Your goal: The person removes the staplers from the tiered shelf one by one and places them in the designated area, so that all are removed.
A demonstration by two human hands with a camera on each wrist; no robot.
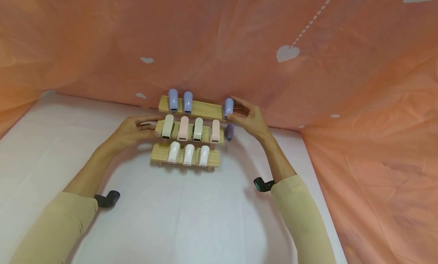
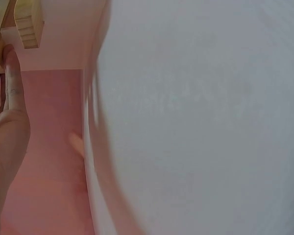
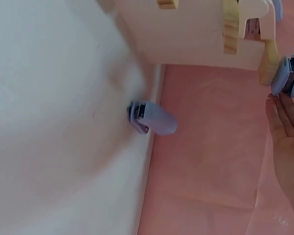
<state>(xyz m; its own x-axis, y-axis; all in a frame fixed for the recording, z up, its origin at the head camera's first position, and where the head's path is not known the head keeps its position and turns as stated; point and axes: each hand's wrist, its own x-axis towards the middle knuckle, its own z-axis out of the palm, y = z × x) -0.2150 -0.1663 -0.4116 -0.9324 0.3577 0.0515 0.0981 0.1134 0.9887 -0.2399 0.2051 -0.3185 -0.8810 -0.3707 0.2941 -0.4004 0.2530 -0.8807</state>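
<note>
Left hand (image 1: pixel 133 129) pinches a wooden rack (image 1: pixel 207 109) by its middle tier; to its right, the right hand (image 1: pixel 252 120) pinches a glossy lavender mini stapler (image 1: pixel 228 106) at the top tier's end. Only the right wrist view shows its dark mechanism (image 3: pixel 289 81) side-on.

soft, even light brightens the head view, leaving diffuse shadows on the white tabletop (image 1: pixel 205 218) and small glints along the glossy staplers (image 1: pixel 228 107) near center; both wrist views run dimmer, with fine detail smeared and a curved shadow left of center in the left one.
</note>
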